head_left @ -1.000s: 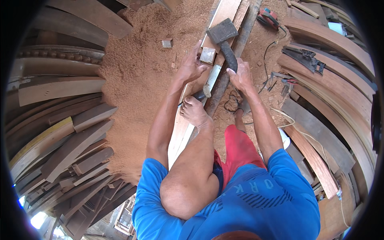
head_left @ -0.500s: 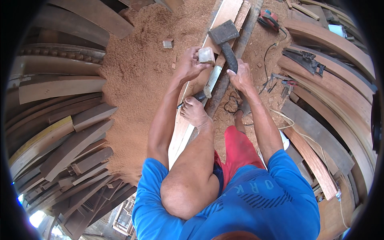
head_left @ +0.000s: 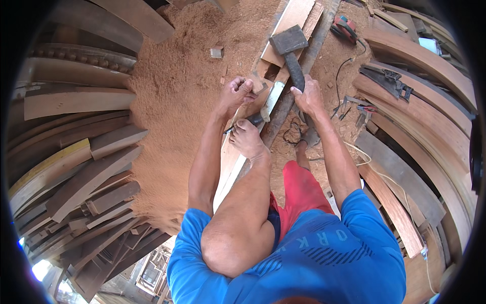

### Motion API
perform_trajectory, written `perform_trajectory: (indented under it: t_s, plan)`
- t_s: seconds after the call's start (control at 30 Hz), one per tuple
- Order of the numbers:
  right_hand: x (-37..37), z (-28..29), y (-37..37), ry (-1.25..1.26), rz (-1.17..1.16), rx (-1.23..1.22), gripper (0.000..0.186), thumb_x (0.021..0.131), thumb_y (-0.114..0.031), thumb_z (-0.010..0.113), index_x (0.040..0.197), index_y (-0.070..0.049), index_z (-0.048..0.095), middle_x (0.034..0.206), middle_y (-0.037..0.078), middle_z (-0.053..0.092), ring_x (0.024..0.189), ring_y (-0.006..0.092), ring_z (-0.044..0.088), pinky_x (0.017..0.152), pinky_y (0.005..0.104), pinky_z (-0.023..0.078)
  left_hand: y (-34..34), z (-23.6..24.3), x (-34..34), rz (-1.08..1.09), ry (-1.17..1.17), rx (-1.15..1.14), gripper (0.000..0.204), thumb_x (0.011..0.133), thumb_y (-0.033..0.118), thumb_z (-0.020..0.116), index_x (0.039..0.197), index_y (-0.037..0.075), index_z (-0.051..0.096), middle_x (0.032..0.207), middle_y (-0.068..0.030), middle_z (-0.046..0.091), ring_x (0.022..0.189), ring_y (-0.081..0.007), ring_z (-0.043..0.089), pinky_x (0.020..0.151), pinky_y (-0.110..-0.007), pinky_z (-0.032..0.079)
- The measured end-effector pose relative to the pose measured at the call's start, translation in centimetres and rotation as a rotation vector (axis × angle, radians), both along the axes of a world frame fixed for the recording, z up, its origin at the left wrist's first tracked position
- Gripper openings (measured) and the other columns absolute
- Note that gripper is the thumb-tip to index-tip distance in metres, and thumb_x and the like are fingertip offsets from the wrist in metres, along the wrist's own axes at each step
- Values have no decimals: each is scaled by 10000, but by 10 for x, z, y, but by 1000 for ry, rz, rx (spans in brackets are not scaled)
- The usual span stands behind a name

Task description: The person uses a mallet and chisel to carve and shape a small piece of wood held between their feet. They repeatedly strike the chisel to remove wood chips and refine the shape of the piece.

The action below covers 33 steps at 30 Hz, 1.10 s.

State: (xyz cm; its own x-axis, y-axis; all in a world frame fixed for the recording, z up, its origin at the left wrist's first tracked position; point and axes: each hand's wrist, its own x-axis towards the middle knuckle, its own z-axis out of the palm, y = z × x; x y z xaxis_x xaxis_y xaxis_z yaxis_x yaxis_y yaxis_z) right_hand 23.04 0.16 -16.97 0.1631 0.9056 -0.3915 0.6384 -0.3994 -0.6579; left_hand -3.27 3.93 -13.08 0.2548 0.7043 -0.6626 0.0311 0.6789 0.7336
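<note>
My right hand (head_left: 308,96) is wrapped round the dark, thick, curved handle of a mallet (head_left: 289,40), whose blocky grey head rests over or just above the planks. Across from it, my left hand (head_left: 237,95) is curled, thumb and fingers pressed together beside a tan piece of wood (head_left: 259,83); whether they grip that piece I cannot make out. Between the hands, a pale, flat, shiny strip (head_left: 275,95) lies along the long plank (head_left: 229,158). A dark-handled tool (head_left: 256,120) lies by my bare foot (head_left: 247,140), which presses on the plank.
Sawdust (head_left: 177,101) covers the ground, with a small wood block (head_left: 216,52) on it. Curved boards (head_left: 81,104) are stacked at left and more boards (head_left: 420,96) at right. A red corded power tool (head_left: 345,29), pliers (head_left: 366,108) and a loose cord (head_left: 336,88) lie on the right.
The pale block that was raised in my left hand no longer shows there. That hand has dropped slightly nearer and its fingers have curled in. My right hand still grips the mallet.
</note>
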Motion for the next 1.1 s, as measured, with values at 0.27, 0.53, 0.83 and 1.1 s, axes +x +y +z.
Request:
perform_trajectory:
  t_s: [0.27,0.53,0.83,1.1]
  plan:
    - [1,12,7,85,14,-181,473,874,-221,767,1233,16,571,1142,321,588,1104,491,612,944,518,498,-20,-14,-15,-266,400,176,564,928,385,748,1327,3,630,980,-107,704,868,-173,645,794,-320,527]
    - [2,4,4,72,22,-148,469,875,-221,771,1229,14,572,1133,318,590,1087,472,620,936,520,501,-18,23,22,-276,874,337,808,814,624,746,1330,11,641,1123,-243,716,1036,-307,694,904,-370,539]
    - [-4,47,-7,-397,76,187,635,932,-390,684,1408,0,526,1135,275,633,1057,423,657,916,473,523,-1,43,40,-146,665,573,670,826,314,797,1360,-3,546,1215,-215,670,1172,-306,664,983,-382,525]
    - [-44,71,17,255,-58,-92,500,922,-345,670,1212,61,637,1041,267,728,1020,411,707,902,483,530,-9,-26,63,-177,699,971,687,707,119,820,1342,113,557,1189,-131,661,1100,-351,597,957,-472,422]
